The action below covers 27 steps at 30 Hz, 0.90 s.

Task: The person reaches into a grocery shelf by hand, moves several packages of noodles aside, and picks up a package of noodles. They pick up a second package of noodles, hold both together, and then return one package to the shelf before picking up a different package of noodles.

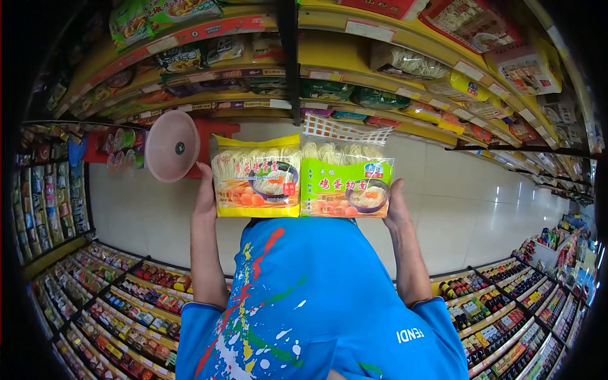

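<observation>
Two packs of egg noodles are held side by side in front of my blue shirt, their printed fronts facing up at me. My left hand (204, 190) grips the outer edge of the yellow noodle pack (256, 180), thumb showing at its side. On the other side, my right hand (397, 201) holds the green and clear noodle pack (345, 183) by its right edge. The inner edges of the packs meet in the middle. Most of the fingers of both hands are hidden behind the packs.
Ahead, shelves (361, 60) carry bagged noodles and other packets. A pink basin (171, 145) stands by a red stool (212, 130) at the left, near stacked cup containers (125, 139). Bottles and jars fill shelves (500, 316) behind me. Pale tiled floor (456, 196) runs between.
</observation>
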{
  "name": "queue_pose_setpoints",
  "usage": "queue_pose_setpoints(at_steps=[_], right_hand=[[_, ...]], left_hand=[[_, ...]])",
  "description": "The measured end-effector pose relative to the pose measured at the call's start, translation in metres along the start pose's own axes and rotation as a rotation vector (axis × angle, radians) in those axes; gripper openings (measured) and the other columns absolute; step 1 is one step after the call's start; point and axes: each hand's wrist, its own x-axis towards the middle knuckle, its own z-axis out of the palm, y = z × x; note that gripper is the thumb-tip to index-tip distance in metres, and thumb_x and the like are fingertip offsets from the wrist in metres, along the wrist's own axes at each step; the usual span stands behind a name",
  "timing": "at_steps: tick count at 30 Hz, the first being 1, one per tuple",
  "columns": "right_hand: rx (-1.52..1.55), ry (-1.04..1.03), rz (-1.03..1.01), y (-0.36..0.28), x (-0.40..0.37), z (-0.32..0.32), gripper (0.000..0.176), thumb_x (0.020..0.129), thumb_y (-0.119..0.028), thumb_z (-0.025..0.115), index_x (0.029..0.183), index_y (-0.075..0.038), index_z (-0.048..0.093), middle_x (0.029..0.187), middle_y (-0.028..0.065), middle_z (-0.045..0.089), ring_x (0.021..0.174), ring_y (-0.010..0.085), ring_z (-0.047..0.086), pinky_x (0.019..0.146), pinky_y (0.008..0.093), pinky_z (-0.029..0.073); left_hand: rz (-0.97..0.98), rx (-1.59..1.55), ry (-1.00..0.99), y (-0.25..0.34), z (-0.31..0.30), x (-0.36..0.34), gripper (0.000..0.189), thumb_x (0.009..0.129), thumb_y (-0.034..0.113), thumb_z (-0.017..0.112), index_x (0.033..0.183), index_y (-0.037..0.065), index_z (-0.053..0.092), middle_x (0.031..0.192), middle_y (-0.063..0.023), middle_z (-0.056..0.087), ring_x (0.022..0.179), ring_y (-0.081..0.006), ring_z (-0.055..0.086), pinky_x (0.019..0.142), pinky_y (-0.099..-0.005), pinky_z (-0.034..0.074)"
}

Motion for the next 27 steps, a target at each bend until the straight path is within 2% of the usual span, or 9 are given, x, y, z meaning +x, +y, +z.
queue_pose_setpoints(at_steps=[2, 9, 17, 18, 20, 22, 23, 25, 27], right_hand=[[0.069, -0.159, 0.030, 0.001, 0.001, -0.007, 0.077, 0.085, -0.062, 0.026, 0.138, -0.007, 0.019, 0.132, 0.0141, 0.039, 0.119, 0.0259, 0.044, 0.099, 0.0373, 0.038], [0.052, -0.169, -0.024, 0.003, 0.002, -0.009, 0.086, 0.079, -0.066, 0.038, 0.138, -0.006, 0.020, 0.132, 0.0130, 0.039, 0.120, 0.0236, 0.041, 0.099, 0.0353, 0.038], [0.017, -0.194, -0.070, -0.012, -0.004, 0.005, 0.099, 0.066, -0.054, 0.071, 0.137, -0.005, 0.023, 0.130, 0.0107, 0.042, 0.120, 0.0217, 0.042, 0.099, 0.0347, 0.036], [0.016, -0.195, -0.072, -0.013, -0.004, 0.004, 0.099, 0.066, -0.054, 0.071, 0.137, -0.005, 0.023, 0.130, 0.0107, 0.042, 0.120, 0.0217, 0.042, 0.099, 0.0347, 0.036], [0.008, -0.184, -0.047, -0.017, -0.004, 0.006, 0.093, 0.065, -0.035, 0.077, 0.136, -0.004, 0.026, 0.126, 0.0106, 0.045, 0.117, 0.0214, 0.045, 0.098, 0.0340, 0.038], [-0.017, -0.168, -0.027, -0.027, -0.007, 0.013, 0.089, 0.065, -0.027, 0.076, 0.135, -0.004, 0.027, 0.125, 0.0107, 0.046, 0.115, 0.0210, 0.046, 0.097, 0.0337, 0.038], [-0.040, -0.149, -0.005, -0.031, -0.008, 0.018, 0.085, 0.064, -0.018, 0.074, 0.135, -0.004, 0.028, 0.124, 0.0108, 0.048, 0.113, 0.0206, 0.047, 0.097, 0.0334, 0.038], [-0.035, -0.122, -0.010, -0.032, -0.007, 0.023, 0.083, 0.064, -0.016, 0.071, 0.134, -0.004, 0.029, 0.123, 0.0110, 0.049, 0.112, 0.0207, 0.048, 0.097, 0.0335, 0.038], [-0.030, -0.095, -0.018, -0.031, -0.005, 0.024, 0.080, 0.064, -0.013, 0.069, 0.133, -0.004, 0.030, 0.121, 0.0112, 0.050, 0.111, 0.0208, 0.050, 0.097, 0.0335, 0.038]], left_hand=[[0.000, 0.002, -0.014, 0.002, 0.003, 0.000, 0.091, 0.075, 0.072, 0.038, 0.131, 0.001, 0.033, 0.129, -0.0149, 0.044, 0.116, -0.0247, 0.047, 0.095, -0.0371, 0.042], [0.005, 0.015, -0.005, 0.000, 0.000, 0.003, 0.090, 0.076, 0.071, 0.037, 0.131, 0.000, 0.033, 0.130, -0.0149, 0.044, 0.116, -0.0242, 0.047, 0.095, -0.0370, 0.042], [-0.021, -0.025, -0.014, -0.005, -0.009, 0.006, 0.087, 0.077, 0.069, 0.039, 0.131, 0.001, 0.033, 0.129, -0.0147, 0.044, 0.116, -0.0246, 0.047, 0.095, -0.0376, 0.042], [-0.039, -0.052, -0.050, -0.008, -0.015, 0.008, 0.084, 0.077, 0.065, 0.044, 0.130, 0.002, 0.034, 0.127, -0.0142, 0.046, 0.115, -0.0245, 0.048, 0.094, -0.0375, 0.043], [-0.055, -0.079, -0.087, -0.015, -0.028, 0.012, 0.082, 0.077, 0.062, 0.050, 0.130, 0.002, 0.034, 0.126, -0.0137, 0.047, 0.114, -0.0243, 0.050, 0.093, -0.0374, 0.044], [0.013, -0.060, -0.160, -0.021, -0.039, 0.017, 0.071, 0.079, 0.045, 0.062, 0.128, 0.001, 0.035, 0.123, -0.0138, 0.049, 0.111, -0.0247, 0.052, 0.092, -0.0370, 0.045], [0.015, -0.059, -0.163, -0.017, -0.034, 0.015, 0.071, 0.079, 0.045, 0.062, 0.128, 0.001, 0.035, 0.123, -0.0138, 0.049, 0.111, -0.0247, 0.052, 0.092, -0.0370, 0.045], [0.015, -0.026, -0.139, -0.009, -0.020, 0.010, 0.061, 0.080, 0.026, 0.065, 0.127, 0.001, 0.036, 0.121, -0.0148, 0.050, 0.108, -0.0253, 0.054, 0.091, -0.0371, 0.046], [-0.011, -0.080, -0.113, -0.011, -0.022, 0.012, 0.058, 0.080, 0.022, 0.064, 0.127, 0.000, 0.036, 0.121, -0.0156, 0.050, 0.108, -0.0260, 0.054, 0.091, -0.0374, 0.046]])
